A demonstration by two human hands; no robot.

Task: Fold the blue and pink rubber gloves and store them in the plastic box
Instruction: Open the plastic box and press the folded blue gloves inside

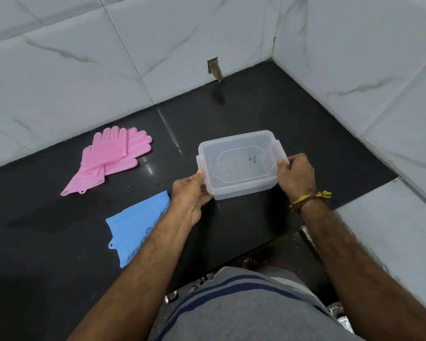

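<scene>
A clear plastic box (240,163) with its lid on and side clips sits on the black counter. My left hand (191,195) grips its near left corner, and my right hand (296,174) holds its right end by the clip. A pair of pink rubber gloves (108,157) lies stacked flat at the left, fingers toward the wall. The blue rubber gloves (135,226) lie nearer to me, partly hidden under my left forearm; only the cuff end shows.
The black stone counter (47,230) runs into a corner of white marbled wall tiles (158,45) at the back and right. A small hole (213,66) is cut in the back wall. A white ledge (391,217) borders the counter on the right.
</scene>
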